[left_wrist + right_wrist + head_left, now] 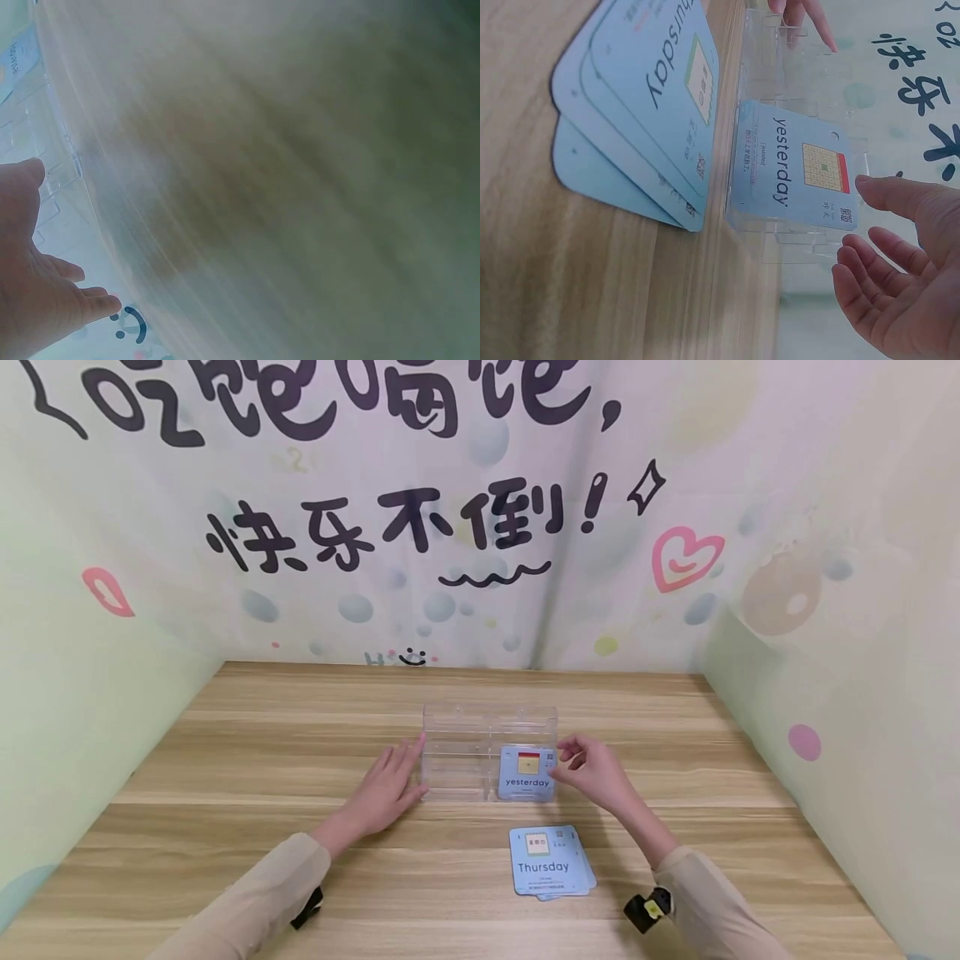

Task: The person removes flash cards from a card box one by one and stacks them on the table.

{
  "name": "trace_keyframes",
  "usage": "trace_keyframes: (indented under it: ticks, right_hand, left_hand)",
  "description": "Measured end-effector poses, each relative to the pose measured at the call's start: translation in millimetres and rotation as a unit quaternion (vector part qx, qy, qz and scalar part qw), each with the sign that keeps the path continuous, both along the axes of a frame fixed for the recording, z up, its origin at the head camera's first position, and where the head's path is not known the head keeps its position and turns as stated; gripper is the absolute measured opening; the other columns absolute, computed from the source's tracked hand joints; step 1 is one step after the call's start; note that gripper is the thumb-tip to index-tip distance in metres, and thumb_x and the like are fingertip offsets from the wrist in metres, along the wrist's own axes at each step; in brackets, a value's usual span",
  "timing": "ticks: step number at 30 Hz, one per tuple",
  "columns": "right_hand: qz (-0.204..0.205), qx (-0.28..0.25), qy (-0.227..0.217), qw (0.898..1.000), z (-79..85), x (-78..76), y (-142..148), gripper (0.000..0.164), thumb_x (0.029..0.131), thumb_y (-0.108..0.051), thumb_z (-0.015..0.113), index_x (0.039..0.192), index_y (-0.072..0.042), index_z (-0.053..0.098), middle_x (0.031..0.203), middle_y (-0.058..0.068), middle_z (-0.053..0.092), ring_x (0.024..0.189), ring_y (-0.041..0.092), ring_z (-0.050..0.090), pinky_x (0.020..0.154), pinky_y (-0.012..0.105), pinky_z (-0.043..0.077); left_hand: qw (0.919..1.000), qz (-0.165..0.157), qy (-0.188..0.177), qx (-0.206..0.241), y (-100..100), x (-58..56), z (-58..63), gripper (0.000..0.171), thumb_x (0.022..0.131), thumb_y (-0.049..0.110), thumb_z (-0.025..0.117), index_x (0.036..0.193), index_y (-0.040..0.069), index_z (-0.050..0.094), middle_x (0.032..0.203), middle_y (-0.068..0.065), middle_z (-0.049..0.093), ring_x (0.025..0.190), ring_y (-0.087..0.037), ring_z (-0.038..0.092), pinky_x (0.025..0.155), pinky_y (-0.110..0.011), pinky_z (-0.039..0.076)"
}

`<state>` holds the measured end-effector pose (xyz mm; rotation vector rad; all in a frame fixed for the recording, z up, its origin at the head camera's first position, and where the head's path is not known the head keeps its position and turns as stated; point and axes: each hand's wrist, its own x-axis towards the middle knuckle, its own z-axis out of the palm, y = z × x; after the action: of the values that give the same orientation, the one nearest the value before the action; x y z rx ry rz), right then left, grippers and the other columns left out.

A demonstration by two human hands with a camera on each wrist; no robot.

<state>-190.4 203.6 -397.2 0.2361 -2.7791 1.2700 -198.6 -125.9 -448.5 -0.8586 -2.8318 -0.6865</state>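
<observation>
A clear plastic rack (456, 768) with two columns of slots stands on the table. In its lower right slot leans a light blue card (795, 166) printed "yesterday" under a small calendar picture. My right hand (596, 774) is at the card's right edge, the thumb tip on its upper border and the other fingers loosely bent beside the rack, apart from the thumb. My left hand (386, 789) lies along the rack's left side, fingers extended and fingertips against it. Nearer me lies a small fanned stack of blue cards (551, 860), "Thursday" on top.
The wood-grain table (285, 743) ends at a printed cloth backdrop (360, 585) behind the rack. Pale walls (840, 693) bound it left and right. The card stack sits just in front of the rack, close to my right forearm.
</observation>
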Motion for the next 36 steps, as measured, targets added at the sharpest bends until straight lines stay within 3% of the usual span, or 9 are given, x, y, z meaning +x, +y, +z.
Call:
trace_keyframes:
  ticks: [12,29,36]
  right_hand:
    - [-0.014,-0.014,0.020,1.000,-10.2,-5.2,0.1,0.033,0.072,-0.008,0.075,0.100,0.002,0.060,0.086,0.009,0.061,0.074,0.019,0.056,0.063,0.026,0.049]
    - [-0.031,-0.079,0.036,0.996,-24.9,-10.7,-4.0,0.020,0.074,-0.001,0.073,0.092,0.003,0.064,0.078,0.010,0.060,0.067,0.017,0.052,0.057,0.020,0.046]
    - [-0.013,-0.086,0.033,0.996,-28.1,-13.9,-3.5,0.017,0.075,-0.006,0.073,0.088,0.002,0.065,0.077,0.009,0.061,0.066,0.017,0.051,0.055,0.019,0.044]
  left_hand:
    - [1.0000,0.001,0.001,-0.002,0.3,-1.4,-2.2,0.075,0.093,0.032,0.051,0.147,0.011,0.003,0.143,-0.029,0.023,0.131,-0.044,0.022,0.105,-0.056,0.016]
    - [1.0000,0.001,0.000,-0.002,1.0,0.1,-1.7,0.074,0.093,0.031,0.051,0.146,0.009,0.005,0.142,-0.030,0.024,0.130,-0.046,0.022,0.105,-0.057,0.016]
    - [1.0000,0.006,-0.004,-0.001,0.4,-0.4,-2.2,0.075,0.092,0.031,0.052,0.147,0.011,0.005,0.142,-0.030,0.023,0.130,-0.046,0.021,0.105,-0.057,0.016]
